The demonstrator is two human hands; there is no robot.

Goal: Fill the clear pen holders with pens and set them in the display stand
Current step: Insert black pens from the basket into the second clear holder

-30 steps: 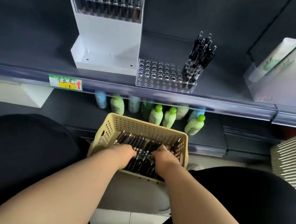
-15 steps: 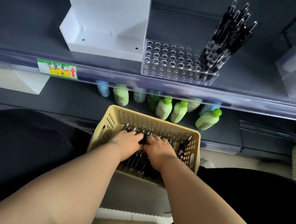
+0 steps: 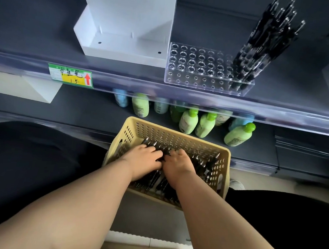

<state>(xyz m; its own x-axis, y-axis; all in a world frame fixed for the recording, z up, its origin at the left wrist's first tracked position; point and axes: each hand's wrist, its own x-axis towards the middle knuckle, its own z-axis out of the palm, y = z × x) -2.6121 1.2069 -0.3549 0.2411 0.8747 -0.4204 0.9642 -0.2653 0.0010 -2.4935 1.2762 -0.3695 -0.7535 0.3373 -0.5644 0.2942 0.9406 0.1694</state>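
- Where the two bare forearms reach forward and down, the left hand (image 3: 145, 159) and right hand (image 3: 177, 164) lie side by side in the yellow basket (image 3: 179, 133), knuckles nearly touching
- Fingers of both hands are bent down into the loose black pens (image 3: 154, 181); whether they clamp any pen cannot be told, as the fingertips are hidden
- The loose black pens lie flat across the basket floor, beneath and on either side of the hands
- Beyond the basket, green and blue bottles (image 3: 188, 120) stand on the lower shelf (image 3: 91, 112)
- A green-and-yellow price label (image 3: 70, 75) sits on the front edge of the upper shelf (image 3: 37, 30)
- On that shelf stands the clear pen holder (image 3: 202, 67), most holes vacant; upright pens (image 3: 265, 43) fill its right end only
- The white display stand (image 3: 126, 19) sits just beside the holder, on its left
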